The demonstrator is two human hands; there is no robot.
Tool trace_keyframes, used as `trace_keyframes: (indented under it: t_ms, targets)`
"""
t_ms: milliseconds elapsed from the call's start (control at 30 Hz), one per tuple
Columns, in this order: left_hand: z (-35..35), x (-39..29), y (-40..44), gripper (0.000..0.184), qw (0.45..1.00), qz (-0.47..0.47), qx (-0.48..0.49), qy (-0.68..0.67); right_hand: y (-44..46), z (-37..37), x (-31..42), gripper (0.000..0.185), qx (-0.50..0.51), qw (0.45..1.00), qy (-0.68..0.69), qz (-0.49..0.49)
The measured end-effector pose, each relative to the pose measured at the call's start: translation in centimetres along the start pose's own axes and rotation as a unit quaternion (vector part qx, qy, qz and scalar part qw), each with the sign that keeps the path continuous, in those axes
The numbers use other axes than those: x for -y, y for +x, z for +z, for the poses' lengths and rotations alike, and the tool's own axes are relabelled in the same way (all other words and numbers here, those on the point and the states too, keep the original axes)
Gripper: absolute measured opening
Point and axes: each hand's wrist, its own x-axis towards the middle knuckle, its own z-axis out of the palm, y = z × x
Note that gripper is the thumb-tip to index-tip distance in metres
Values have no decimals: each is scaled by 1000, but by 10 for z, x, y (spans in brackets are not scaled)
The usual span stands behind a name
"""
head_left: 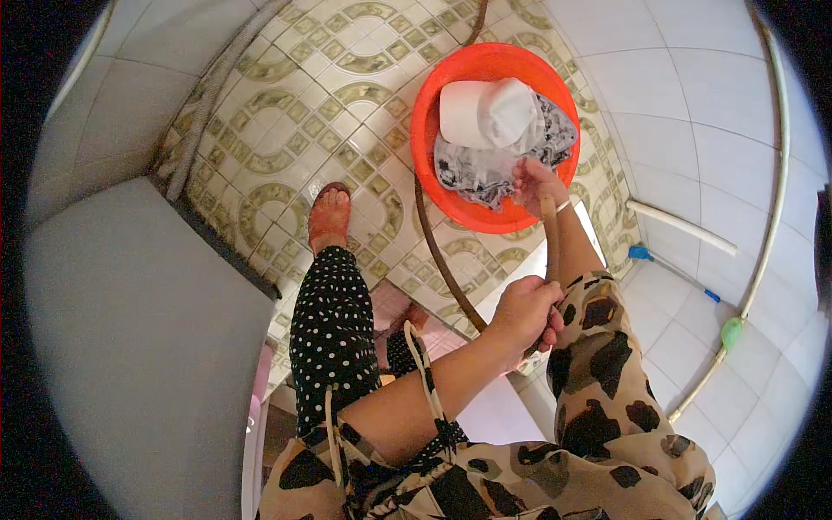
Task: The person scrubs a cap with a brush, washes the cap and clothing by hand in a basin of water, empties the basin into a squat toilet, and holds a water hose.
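Observation:
My left hand (526, 314) is wrapped around a brown hose (552, 247), well below the basin's near rim. The hose's end points up over my right palm. My right hand (539, 184) is held over the near right part of a red basin (425, 165), its fingers loosely curled and apart. A blurred, whitish patch like running water shows just past its fingertips. Inside the basin lies grey-and-black patterned cloth (468, 169), which looks wet. A white container (464, 113), with a whitish, partly see-through shape beside it, rests on the cloth.
More hose (425, 230) runs over the patterned tile floor (364, 165) past the basin. A grey panel (139, 347) stands at left. Along the right tiled wall are a white pipe (680, 227), a blue-ended stick (676, 269) and a thin pipe with a green piece (732, 333).

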Motion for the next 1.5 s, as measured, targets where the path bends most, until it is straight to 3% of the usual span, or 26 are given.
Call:
trace_keyframes:
  t_ms: [67, 267, 333, 367, 433, 533, 733, 833, 1067, 1400, 1500]
  targets:
    - [0, -1, -1, 20, 1000, -8, 9, -1, 0, 0, -1, 21, 29, 1000, -9, 7]
    - [-2, 1, 4, 20, 1000, 12, -19, -9, -1, 0, -1, 19, -75, 996, 46, -7]
    - [-2, 1, 5, 21, 998, 31, -45, -11, 8, -19, -5, 18, 65, 997, 24, -46]
    - [-2, 1, 6, 21, 996, 50, -70, -13, 5, -13, -5, 18, 65, 997, 24, -47]
    - [0, 3, 9, 21, 995, 62, -81, -16, -3, 10, -7, 19, -27, 999, 0, -42]
    - [1, 4, 11, 21, 993, 78, -88, -9, -5, 23, -10, 20, -31, 999, -6, 14]
    - [6, 5, 11, 20, 996, 45, -54, 48, 6, 18, -1, 20, 25, 999, 25, 20]
    - [5, 6, 11, 19, 997, 32, -32, 69, 8, 14, 7, 20, -23, 999, 23, 4]
    - [3, 7, 11, 19, 996, 29, -7, 85, 3, 8, 14, 18, -13, 999, 29, -13]
    - [4, 5, 12, 22, 995, 47, -14, 89, 6, 1, 11, 14, -9, 999, 52, 3]
    - [4, 6, 12, 20, 993, 56, -64, 86, 4, 1, 11, 18, 25, 1000, 13, -4]
